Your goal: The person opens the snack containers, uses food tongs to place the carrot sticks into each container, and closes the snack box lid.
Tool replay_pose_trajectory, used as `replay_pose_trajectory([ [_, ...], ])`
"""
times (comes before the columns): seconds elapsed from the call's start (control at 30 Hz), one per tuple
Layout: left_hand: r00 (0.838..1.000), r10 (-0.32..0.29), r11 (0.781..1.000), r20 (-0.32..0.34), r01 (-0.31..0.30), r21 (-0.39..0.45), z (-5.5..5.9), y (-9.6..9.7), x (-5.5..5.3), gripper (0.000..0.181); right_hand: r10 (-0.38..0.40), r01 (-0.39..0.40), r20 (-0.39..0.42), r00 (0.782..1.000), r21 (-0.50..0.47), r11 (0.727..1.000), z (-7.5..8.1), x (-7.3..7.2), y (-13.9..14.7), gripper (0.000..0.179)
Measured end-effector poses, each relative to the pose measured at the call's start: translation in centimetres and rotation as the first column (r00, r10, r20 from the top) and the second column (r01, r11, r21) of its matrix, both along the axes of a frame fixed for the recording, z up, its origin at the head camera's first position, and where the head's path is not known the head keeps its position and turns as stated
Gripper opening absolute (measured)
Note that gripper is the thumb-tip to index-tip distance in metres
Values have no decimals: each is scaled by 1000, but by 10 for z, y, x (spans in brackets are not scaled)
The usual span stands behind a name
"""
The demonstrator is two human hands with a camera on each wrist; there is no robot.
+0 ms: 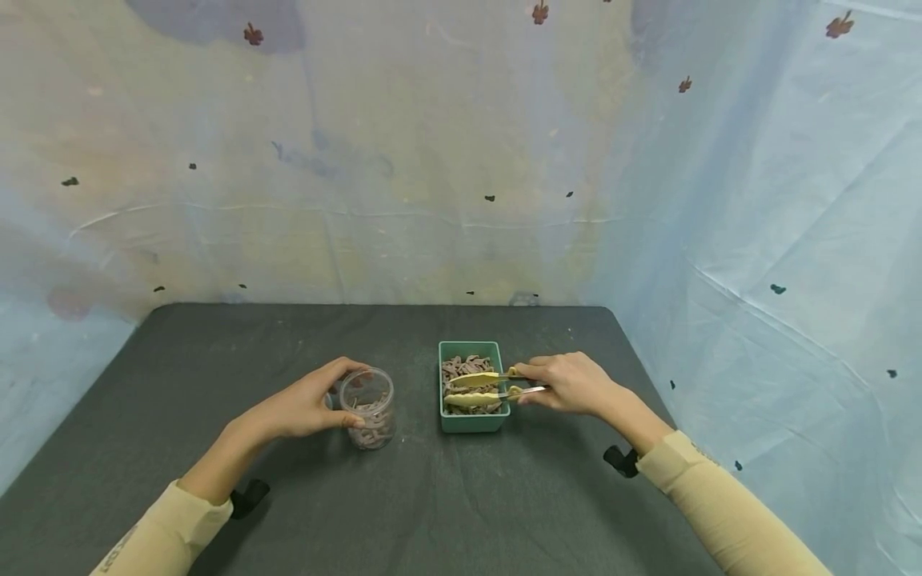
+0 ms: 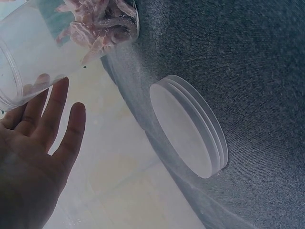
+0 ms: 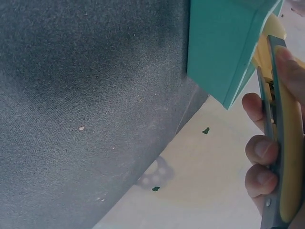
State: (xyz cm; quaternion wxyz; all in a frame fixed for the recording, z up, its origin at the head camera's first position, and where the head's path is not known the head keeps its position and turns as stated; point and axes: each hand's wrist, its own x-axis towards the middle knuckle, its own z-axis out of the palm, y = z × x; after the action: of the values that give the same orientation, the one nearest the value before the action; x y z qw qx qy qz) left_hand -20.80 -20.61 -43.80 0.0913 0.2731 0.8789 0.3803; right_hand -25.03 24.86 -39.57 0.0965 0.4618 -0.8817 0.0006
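My left hand (image 1: 306,404) holds a clear plastic jar (image 1: 369,392) near its rim, thumb in front and fingers behind. Pinkish-brown dried strips (image 2: 100,24) lie in the bottom of the jar, which stands uncapped. My right hand (image 1: 572,384) grips a pair of tongs (image 1: 515,392) with yellow tips and metal arms. Those tips are spread apart over similar strips (image 1: 468,368) in a green rectangular box (image 1: 471,424). Seen from the right wrist, the fingers wrap the tongs' handle (image 3: 288,157), and the box's wall hides the tips' lower part.
A whitish round lid (image 2: 186,124) lies on the dark cloth-covered table (image 1: 432,512) beside the jar, mostly hidden behind the left hand in the head view. A patterned sheet (image 1: 403,160) hangs behind the table and along its right side.
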Motion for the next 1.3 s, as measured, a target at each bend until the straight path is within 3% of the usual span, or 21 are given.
replay_pose_trajectory([
  [0.73, 1000, 8, 1000, 2, -8, -14, -1, 0, 1, 78, -100, 103, 32, 994, -109, 989, 15, 2, 13, 53],
  [1.07, 1000, 5, 1000, 10, -5, -8, -1, 0, 0, 78, -83, 87, 34, 996, -120, 989, 14, 3, 13, 53],
  [1.3, 1000, 12, 1000, 5, -11, -15, -2, -1, 0, 77, -40, 41, 7, 999, -150, 988, 22, 3, 5, 49],
])
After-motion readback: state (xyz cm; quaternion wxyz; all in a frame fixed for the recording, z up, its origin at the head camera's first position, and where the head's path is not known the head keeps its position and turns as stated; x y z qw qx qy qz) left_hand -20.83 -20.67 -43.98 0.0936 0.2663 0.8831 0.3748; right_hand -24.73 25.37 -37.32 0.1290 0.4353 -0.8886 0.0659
